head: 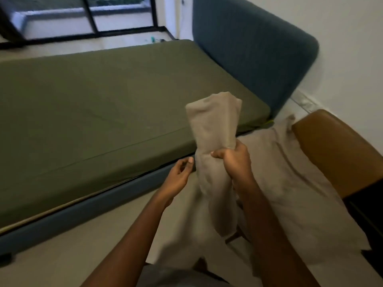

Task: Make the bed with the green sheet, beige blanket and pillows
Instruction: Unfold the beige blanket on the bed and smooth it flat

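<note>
One fist, my right hand [233, 162], clamps the blanket [213, 121], its rest trailing down beside the bed [83, 206]. My left hand [179, 172] is loosely curled, empty. Soft and limp, I judge: take corners.

My left hand [178, 176] and right hand [233, 162] are bare, forearms uncovered; plain grey fabric clothing [165, 276] covers my lap.
</note>
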